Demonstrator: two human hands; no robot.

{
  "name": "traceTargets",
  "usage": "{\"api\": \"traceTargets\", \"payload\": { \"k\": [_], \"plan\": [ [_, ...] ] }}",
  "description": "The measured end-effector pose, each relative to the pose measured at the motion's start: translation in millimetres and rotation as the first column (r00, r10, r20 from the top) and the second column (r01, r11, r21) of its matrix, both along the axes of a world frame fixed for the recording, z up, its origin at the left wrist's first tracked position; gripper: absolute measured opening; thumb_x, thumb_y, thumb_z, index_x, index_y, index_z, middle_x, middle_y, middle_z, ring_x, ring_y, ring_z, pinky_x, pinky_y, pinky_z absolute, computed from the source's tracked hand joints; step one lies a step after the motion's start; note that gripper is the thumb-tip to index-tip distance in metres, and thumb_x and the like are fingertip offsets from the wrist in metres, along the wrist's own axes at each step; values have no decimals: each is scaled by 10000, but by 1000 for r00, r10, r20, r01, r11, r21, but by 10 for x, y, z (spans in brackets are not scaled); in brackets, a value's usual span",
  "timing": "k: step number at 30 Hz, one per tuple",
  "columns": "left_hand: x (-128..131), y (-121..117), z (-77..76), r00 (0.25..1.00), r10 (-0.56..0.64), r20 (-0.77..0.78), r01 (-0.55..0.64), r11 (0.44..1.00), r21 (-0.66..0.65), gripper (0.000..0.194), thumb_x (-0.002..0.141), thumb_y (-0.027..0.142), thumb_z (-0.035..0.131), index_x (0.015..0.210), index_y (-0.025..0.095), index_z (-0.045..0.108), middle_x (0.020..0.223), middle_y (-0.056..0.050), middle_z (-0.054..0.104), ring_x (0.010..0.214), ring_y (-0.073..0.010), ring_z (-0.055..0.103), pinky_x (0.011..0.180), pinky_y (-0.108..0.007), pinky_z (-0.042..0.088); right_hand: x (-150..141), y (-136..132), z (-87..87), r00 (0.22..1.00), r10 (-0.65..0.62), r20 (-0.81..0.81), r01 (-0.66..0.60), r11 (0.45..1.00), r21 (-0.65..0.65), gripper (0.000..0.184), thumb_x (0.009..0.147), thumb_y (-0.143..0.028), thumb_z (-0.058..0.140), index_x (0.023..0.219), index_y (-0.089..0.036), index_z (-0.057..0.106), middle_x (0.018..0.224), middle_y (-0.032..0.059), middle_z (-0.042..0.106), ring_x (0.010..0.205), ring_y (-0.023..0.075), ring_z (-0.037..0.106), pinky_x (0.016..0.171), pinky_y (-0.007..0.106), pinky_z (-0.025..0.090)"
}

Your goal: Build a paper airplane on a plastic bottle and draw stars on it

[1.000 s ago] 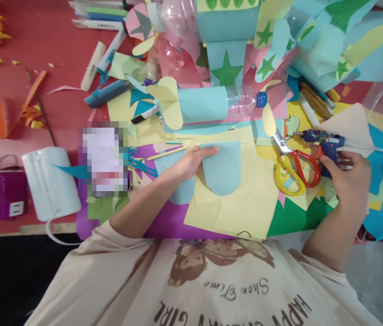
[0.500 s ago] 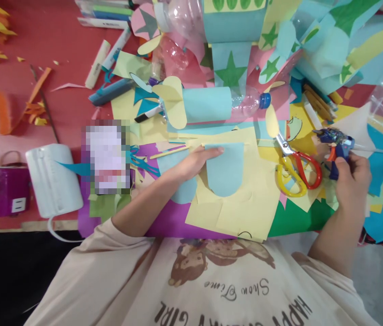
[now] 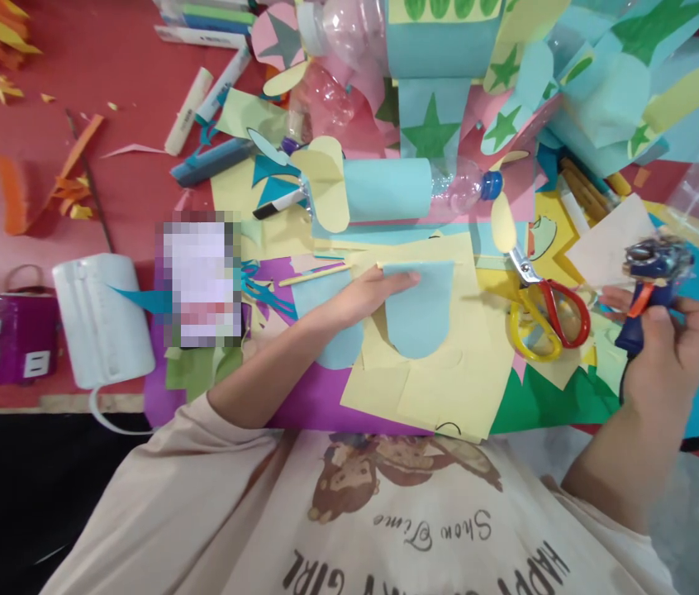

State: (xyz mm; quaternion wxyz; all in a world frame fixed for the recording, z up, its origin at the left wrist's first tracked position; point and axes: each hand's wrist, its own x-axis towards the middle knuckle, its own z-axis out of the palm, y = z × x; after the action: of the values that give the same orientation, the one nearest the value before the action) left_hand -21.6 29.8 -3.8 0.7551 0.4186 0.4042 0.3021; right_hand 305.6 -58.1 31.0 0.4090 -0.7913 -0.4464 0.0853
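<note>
My left hand [image 3: 380, 289] pinches the top left corner of a light blue paper cutout [image 3: 420, 314] with a rounded bottom edge. The thumb or finger lies on the blue paper; the rest of the grip is hidden. Under it are pale yellow sheets [image 3: 436, 397]. At the right, my right hand [image 3: 672, 347] is wrapped round the handle of a dark blue hot glue gun [image 3: 653, 281] with an orange trigger. Between the hands rest scissors [image 3: 548, 310] with red and yellow handles. A bottle wrapped in blue paper [image 3: 390, 188] lies beyond the left hand.
A pixelated phone-like rectangle [image 3: 201, 281] and a white pouch [image 3: 103, 318] sit at the left. Markers [image 3: 188, 111] lie behind them. Paper-covered bottles and star cutouts [image 3: 433, 128] crowd the back. Orange paper scraps [image 3: 73, 194] lie on the red table [image 3: 126, 182].
My right hand has lifted the glue gun and moved it right, toward me and away from the white paper. My left hand keeps its hold on the blue cutout. The view has shifted slightly.
</note>
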Motion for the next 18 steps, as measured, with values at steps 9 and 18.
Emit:
{"api": "traceTargets", "payload": {
  "k": [9, 18],
  "plan": [
    [-37, -13, 45, 958, -26, -286, 171, 852, 495, 355, 947, 484, 502, 1016, 197, 700, 953, -53, 707, 921, -204, 650, 840, -296, 519, -648, -49, 203, 607, -28, -794, -64, 994, -83, 228, 513, -177, 705, 713, -249, 624, 641, 23, 629, 493, 183, 571, 504, 369, 448],
    [-30, 6, -90, 919, 45, -391, 269, 654, 707, 493, 1018, 494, 355, 1304, 182, 609, 1331, -118, 639, 1267, -223, 575, 1092, -351, 446, -1017, -170, 49, 417, 168, -893, -609, 781, -138, 173, 776, -392, 637, 739, -224, 625, 485, -4, 589, 381, 145, 505, 392, 297, 424]
  ]
}}
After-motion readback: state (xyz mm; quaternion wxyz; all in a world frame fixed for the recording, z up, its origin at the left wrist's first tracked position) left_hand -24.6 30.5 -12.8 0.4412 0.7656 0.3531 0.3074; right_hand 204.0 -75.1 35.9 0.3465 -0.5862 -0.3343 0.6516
